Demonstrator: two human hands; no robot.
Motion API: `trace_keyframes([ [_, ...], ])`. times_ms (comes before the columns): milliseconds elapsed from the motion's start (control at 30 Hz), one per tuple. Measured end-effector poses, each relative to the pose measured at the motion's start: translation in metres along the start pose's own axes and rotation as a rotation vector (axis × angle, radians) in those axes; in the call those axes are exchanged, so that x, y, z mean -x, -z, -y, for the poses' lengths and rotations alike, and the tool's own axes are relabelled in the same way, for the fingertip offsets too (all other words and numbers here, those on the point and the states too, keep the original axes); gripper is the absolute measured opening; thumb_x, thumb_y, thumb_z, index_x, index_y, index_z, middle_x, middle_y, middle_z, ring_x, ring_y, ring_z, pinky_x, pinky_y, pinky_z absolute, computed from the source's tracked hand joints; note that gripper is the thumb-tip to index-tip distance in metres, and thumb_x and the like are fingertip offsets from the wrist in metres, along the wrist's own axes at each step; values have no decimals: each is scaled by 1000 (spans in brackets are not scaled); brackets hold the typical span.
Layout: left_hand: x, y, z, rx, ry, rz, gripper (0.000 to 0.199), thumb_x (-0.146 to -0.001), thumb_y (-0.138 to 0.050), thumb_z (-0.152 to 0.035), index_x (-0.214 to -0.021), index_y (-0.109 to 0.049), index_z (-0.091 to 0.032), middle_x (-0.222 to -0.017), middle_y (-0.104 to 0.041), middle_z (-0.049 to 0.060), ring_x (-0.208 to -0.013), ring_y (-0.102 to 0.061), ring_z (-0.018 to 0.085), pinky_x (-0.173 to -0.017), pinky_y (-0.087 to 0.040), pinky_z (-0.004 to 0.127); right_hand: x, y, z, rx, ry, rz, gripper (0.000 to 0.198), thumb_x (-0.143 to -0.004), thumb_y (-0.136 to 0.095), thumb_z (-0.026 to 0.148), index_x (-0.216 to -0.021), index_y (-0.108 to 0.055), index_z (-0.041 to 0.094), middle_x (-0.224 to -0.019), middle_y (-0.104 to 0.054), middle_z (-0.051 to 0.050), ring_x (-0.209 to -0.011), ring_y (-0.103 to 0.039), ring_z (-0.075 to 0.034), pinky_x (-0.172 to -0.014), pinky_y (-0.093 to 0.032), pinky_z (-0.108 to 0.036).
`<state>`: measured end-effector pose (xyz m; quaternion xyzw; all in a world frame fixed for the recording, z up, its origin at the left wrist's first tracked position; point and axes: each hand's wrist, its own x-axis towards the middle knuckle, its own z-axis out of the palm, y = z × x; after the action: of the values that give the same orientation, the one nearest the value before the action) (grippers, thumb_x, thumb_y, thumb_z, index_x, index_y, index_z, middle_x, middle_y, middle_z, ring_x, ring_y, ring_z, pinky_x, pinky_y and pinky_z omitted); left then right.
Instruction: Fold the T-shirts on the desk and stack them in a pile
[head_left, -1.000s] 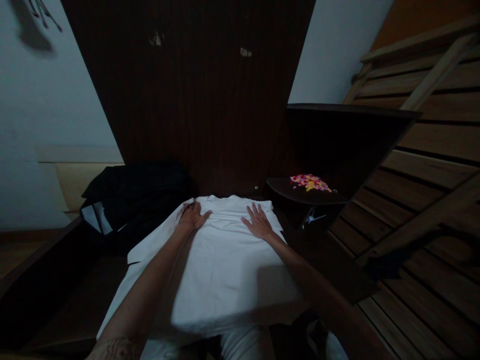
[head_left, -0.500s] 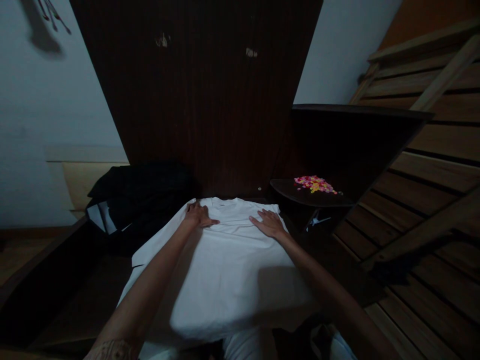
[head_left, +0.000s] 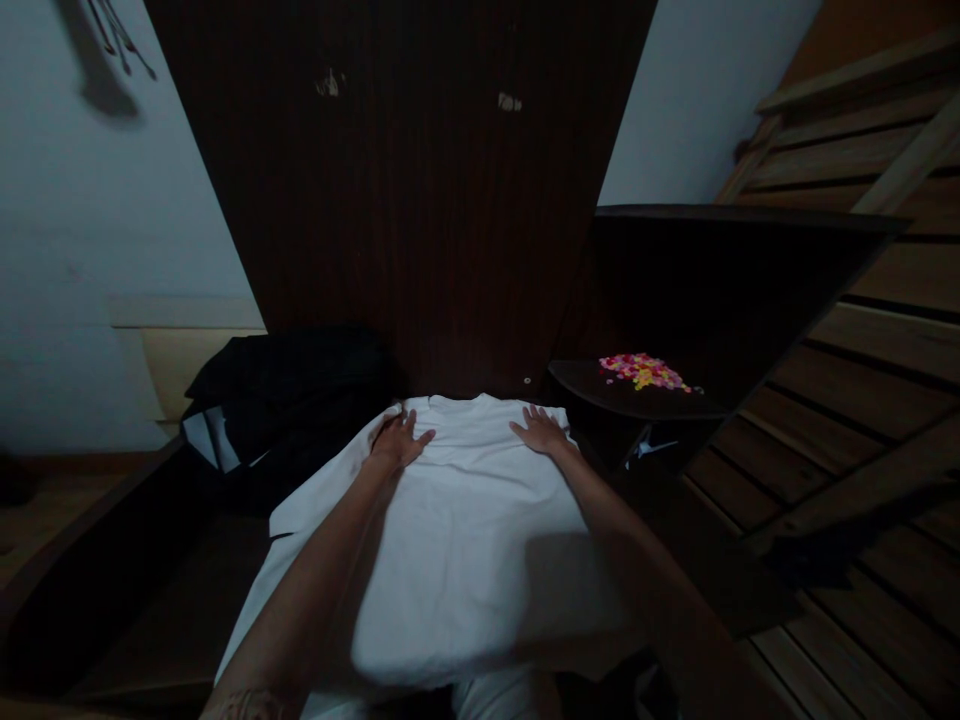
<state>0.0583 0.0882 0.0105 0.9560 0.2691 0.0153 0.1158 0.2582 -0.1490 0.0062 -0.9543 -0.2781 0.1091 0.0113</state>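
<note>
A white T-shirt point(head_left: 450, 560) lies spread out in front of me, its collar at the far end and its hem towards me. My left hand point(head_left: 399, 440) rests flat on the upper left of the shirt near the shoulder, fingers spread. On the upper right, my right hand point(head_left: 541, 432) presses down with its fingers stretched out. Between the two hands the cloth shows shallow creases. The shirt's left sleeve side slants out beyond my left forearm.
Dark folded clothing point(head_left: 292, 400) is piled on the left. A dark corner shelf point(head_left: 585, 390) on the right carries a heap of pink, red and yellow pieces point(head_left: 646, 371). Wooden slats point(head_left: 892, 340) stand at far right, and a dark wood panel point(head_left: 420, 200) rises behind.
Both hands have slid slightly farther towards the collar, and the fingers of my left hand are spread more. The view has shifted a little.
</note>
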Motion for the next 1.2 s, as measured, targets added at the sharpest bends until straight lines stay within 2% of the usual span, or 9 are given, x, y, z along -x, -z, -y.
trace_keyframes([
  [200, 6, -6, -6, -24, -4, -38, 78, -92, -30, -61, -149, -29, -8, -157, -25, 22, -145, -25, 32, -113, -25, 40, 1, -11, 8, 53, -31, -132, 70, -98, -15, 54, -154, -19, 12, -162, -11, -10, -149, -11, -25, -119, -8, -43],
  [367, 20, -13, -17, -93, -36, -103, 72, -94, -29, -57, -145, -36, -6, -152, -35, 23, -141, -33, 33, -111, -29, 42, 7, -20, 6, 104, 60, -319, 60, -99, -27, 43, -146, -40, 9, -155, -33, -16, -143, -30, -27, -117, -14, -44],
  [500, 35, -5, -21, -212, -178, -265, 53, -93, -38, -44, -127, -56, -7, -138, -52, 22, -132, -43, 33, -107, -33, 42, 15, -21, 4, 116, 191, -405, 51, -98, -32, 32, -139, -50, 6, -147, -46, -17, -139, -38, -25, -117, -17, -41],
  [567, 40, 3, -17, -276, -220, -369, 45, -90, -45, -33, -122, -59, -6, -132, -55, 22, -127, -45, 33, -105, -34, 44, 19, -20, 4, 112, 248, -423, 48, -97, -32, 26, -136, -53, 6, -144, -49, -16, -137, -41, -24, -117, -19, -40],
  [700, 45, 24, -2, -332, -125, -476, 47, -87, -41, -15, -130, -53, -5, -138, -49, 23, -123, -45, 36, -101, -35, 50, 25, -19, 5, 67, 292, -420, 47, -95, -30, 19, -132, -57, 5, -142, -52, -15, -133, -45, -20, -114, -28, -32],
  [800, 49, 42, 10, -278, -44, -417, 45, -87, -38, -12, -129, -56, -10, -131, -53, 22, -123, -44, 37, -101, -35, 50, 25, -19, 7, 22, 257, -390, 48, -95, -30, 19, -134, -55, 7, -145, -50, -13, -135, -43, -20, -111, -33, -31],
  [900, 55, 64, 19, -197, -8, -325, 37, -87, -44, -14, -119, -62, -14, -122, -57, 21, -121, -48, 36, -99, -41, 45, 25, -16, 9, 19, 238, -357, 49, -94, -31, 19, -137, -53, 9, -146, -48, -12, -137, -40, -21, -112, -32, -35],
  [1067, 60, 99, 34, -173, 95, -287, 35, -85, -45, -9, -119, -55, -12, -113, -63, 19, -109, -60, 31, -86, -50, 37, 29, -6, 19, 96, 213, -301, 47, -94, -31, 18, -133, -54, 8, -143, -50, -16, -130, -47, -26, -106, -38, -36],
  [1200, 58, 113, 43, -137, 59, -250, 27, -92, -45, -19, -118, -52, -14, -103, -69, 16, -101, -66, 29, -81, -49, 34, 33, 1, 33, 124, 160, -255, 46, -92, -33, 16, -132, -54, 9, -139, -52, -19, -127, -48, -29, -102, -40, -39],
])
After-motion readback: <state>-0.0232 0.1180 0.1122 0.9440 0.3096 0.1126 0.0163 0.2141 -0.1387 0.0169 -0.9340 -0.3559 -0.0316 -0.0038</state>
